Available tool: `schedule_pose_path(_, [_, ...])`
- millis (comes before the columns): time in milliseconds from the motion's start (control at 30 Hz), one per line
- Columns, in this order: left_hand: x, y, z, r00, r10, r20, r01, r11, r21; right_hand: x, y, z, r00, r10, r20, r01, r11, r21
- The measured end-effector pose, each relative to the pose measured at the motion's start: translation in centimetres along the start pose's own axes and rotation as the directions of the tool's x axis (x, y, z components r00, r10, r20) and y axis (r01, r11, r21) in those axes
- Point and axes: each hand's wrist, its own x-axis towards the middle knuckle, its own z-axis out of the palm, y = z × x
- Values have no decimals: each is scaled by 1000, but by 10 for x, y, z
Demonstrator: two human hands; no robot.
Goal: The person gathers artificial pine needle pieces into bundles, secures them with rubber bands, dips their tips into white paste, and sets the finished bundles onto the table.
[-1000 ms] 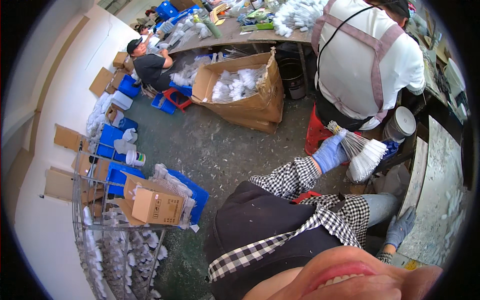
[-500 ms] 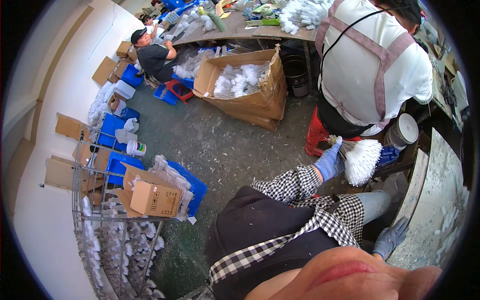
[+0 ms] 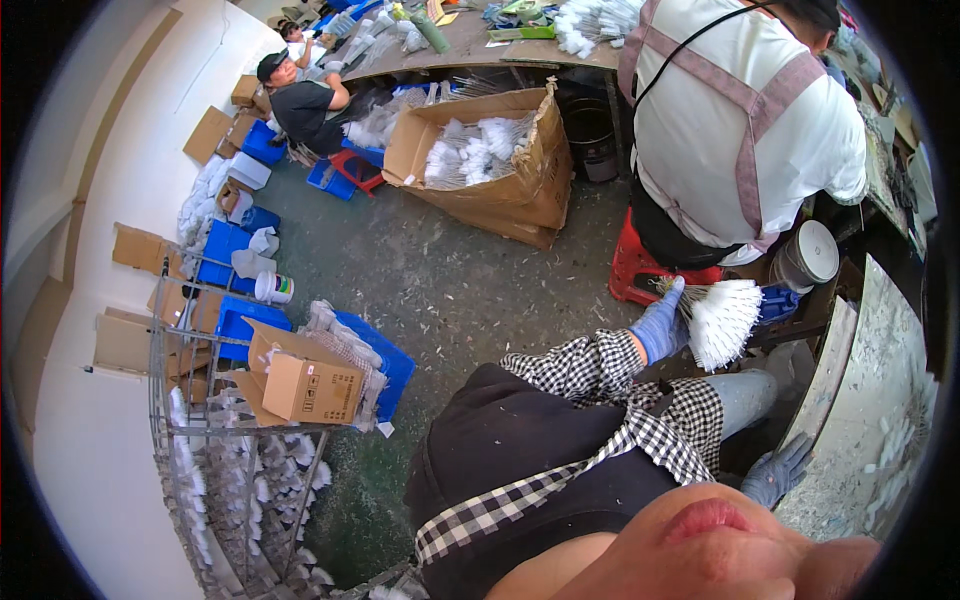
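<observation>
My left hand [image 3: 660, 328], in a blue-grey glove, is closed around the thin wire stems of a bundle of white-bristled brushes [image 3: 724, 326]. The bristle heads fan out on the right side of my fist, and the stem ends poke out on the left. The bundle hangs in the air beside a red stool [image 3: 632, 262]. Lower right, my right hand [image 3: 778, 470], gloved as well, lies with its fingers stretched out at the near edge of a worktable [image 3: 840, 400]. I see nothing held in it. White bits of bristle lie scattered on that table.
A co-worker in a white shirt [image 3: 735, 130] sits close ahead. A large carton [image 3: 500, 205] of brushes stands on the floor; another person [image 3: 305, 108] sits beyond it. To the left are a metal rack [image 3: 245, 432], a smaller carton [image 3: 315, 390] and blue bins [image 3: 225, 255]. A lidded bucket [image 3: 806, 255] stands right.
The view has shifted slightly. My left hand keeps its hold on the brushes, and my right hand stays at the table edge. The co-worker in white has shifted a little.
</observation>
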Motion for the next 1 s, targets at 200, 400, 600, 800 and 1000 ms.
schedule_pose_path(200, [-9, -5, 7, 998, -59, 18, 59, 998, 4, -14, 6, 8, 997, 12, -70, -8, 998, 65])
schedule_pose_path(400, [-4, -9, -1, 992, -57, -112, 55, 998, -23, -9, -1, 15, 983, -10, -186, 48, 978, 205])
schedule_pose_path(600, [13, -11, -26, 995, -67, -73, 61, 995, -82, -1, -1, -10, 948, -64, -313, 161, 942, 296])
schedule_pose_path(800, [-16, -18, -7, 998, 35, 61, -27, 991, -131, 40, 14, -22, 899, -325, -293, 376, 917, 137])
schedule_pose_path(1000, [-56, -9, 32, 962, 270, -28, -266, 920, -287, 103, 70, -8, 925, -339, -173, 342, 940, -14])
